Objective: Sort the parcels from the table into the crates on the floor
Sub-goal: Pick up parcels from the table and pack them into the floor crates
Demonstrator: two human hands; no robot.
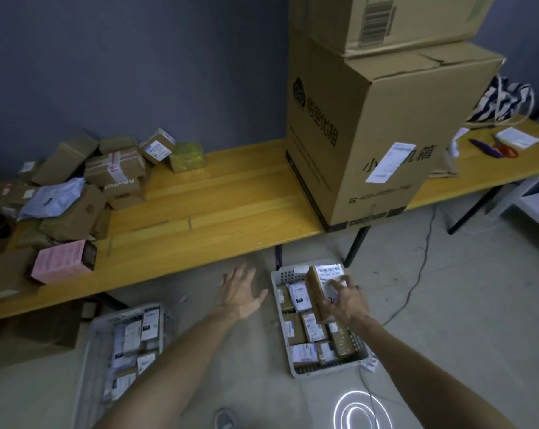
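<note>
My right hand (347,300) grips a small brown cardboard parcel (319,284) with a white label, held over the far end of the right grey crate (362,357), which holds several labelled parcels. My left hand (241,292) is spread open, palm down, over the bare floor between the crates, holding nothing. The left grey crate (90,363) on the floor also holds several parcels. A heap of brown parcels (113,168), a pink box (62,261) and a pale plastic mailer (53,198) lies on the left of the yellow table (218,205).
Two large cardboard boxes (370,119) are stacked on the table at right. Beyond them lie scissors (506,150), a purple pen, papers and a striped bag (503,100). A cable (416,274) runs across the floor. A brown box (42,332) sits under the table at left.
</note>
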